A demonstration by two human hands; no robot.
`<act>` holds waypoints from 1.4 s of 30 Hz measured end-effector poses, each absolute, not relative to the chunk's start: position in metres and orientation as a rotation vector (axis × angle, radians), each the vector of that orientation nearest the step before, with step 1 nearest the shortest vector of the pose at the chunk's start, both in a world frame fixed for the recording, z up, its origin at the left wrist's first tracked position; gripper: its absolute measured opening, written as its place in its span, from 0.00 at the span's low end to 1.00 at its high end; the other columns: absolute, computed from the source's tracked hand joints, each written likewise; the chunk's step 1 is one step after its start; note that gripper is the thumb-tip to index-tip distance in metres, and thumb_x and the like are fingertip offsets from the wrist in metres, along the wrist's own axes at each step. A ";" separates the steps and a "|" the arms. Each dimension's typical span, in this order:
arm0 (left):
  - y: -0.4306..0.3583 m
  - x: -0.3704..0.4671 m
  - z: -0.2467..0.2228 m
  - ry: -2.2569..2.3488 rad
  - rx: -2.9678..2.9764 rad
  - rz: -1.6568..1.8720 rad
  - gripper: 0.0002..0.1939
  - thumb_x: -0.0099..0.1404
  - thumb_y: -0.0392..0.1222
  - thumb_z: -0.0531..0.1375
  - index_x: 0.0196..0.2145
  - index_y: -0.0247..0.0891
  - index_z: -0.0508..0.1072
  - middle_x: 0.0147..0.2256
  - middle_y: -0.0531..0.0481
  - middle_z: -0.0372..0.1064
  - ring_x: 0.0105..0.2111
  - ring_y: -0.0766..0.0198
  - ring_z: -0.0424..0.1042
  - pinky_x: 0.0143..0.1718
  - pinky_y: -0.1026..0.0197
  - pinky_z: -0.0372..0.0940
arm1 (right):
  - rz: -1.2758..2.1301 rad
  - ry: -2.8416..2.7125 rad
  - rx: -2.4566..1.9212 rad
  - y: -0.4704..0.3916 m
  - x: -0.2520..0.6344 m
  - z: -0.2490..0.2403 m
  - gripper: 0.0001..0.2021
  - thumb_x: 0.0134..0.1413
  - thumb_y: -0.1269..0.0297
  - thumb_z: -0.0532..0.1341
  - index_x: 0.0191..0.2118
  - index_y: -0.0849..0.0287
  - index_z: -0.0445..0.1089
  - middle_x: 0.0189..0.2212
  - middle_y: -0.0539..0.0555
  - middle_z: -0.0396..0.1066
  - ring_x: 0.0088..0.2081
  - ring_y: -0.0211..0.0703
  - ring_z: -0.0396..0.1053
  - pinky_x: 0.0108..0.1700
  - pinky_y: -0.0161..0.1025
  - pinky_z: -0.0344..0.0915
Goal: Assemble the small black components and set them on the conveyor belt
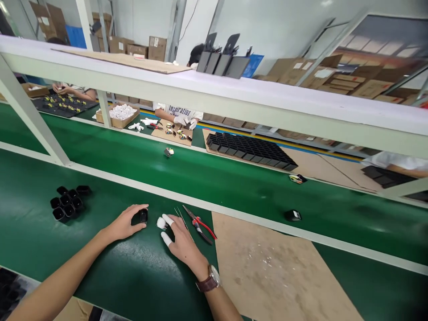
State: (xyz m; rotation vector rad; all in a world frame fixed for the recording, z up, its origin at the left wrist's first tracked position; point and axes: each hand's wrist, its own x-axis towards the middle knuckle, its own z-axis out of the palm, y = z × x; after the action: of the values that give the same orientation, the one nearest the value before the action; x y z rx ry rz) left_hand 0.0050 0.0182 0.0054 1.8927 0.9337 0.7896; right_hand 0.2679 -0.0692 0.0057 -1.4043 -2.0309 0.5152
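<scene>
A person's two bare hands work over a dark green desk (110,272). The left hand (125,225) pinches a small, glossy black square cup (143,216) between thumb and fingertips. The right hand (183,243), with white covers on thumb and forefinger, has those two digits spread around a small, white, rounded piece with thin metal wires (162,223); whether it grips or only touches the piece, I cannot tell. The piece is near the cup, apart from it.

Possible trouble: the smooth covers could let the piece slip, and its thin wires could bend if pressed against the cup's rim. Metal pliers with red and black handles (200,225) lie just beside the right hand, where a sweep of the wrist might knock them.

Writing: across the desk, a co-worker's white shirt (179,111) reads "Inspiration", the line beneath partly hidden. Labels on the brown cardboard cartons (157,47) are too small to read.
</scene>
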 end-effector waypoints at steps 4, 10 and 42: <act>0.015 0.006 0.009 0.910 1.873 0.741 0.34 0.59 0.41 0.71 0.63 0.51 0.72 0.55 0.44 0.76 0.56 0.44 0.72 0.61 0.47 0.63 | 0.509 -2.106 -1.605 -0.089 0.270 0.011 0.34 0.65 0.61 0.62 0.72 0.54 0.52 0.54 0.63 0.67 0.54 0.59 0.71 0.56 0.58 0.73; 0.008 0.006 0.018 0.785 1.824 0.854 0.32 0.54 0.37 0.73 0.57 0.49 0.77 0.47 0.44 0.79 0.47 0.48 0.77 0.53 0.52 0.69 | 0.567 -2.299 -1.343 -0.087 0.270 0.019 0.31 0.67 0.71 0.56 0.72 0.50 0.53 0.66 0.59 0.61 0.64 0.56 0.62 0.66 0.59 0.64; -0.006 0.011 -0.002 0.684 2.185 0.700 0.40 0.73 0.40 0.62 0.74 0.51 0.45 0.59 0.42 0.69 0.61 0.51 0.66 0.59 0.47 0.68 | 0.136 -2.052 -1.191 -0.088 0.237 0.029 0.32 0.67 0.71 0.62 0.72 0.51 0.51 0.52 0.61 0.72 0.53 0.53 0.72 0.53 0.54 0.75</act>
State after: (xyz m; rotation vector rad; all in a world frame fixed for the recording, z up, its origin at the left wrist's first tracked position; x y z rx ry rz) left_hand 0.0106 -0.0064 -0.0023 2.1852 0.6843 0.7000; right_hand 0.2367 -0.0877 0.0285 -1.1913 -2.0521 0.1364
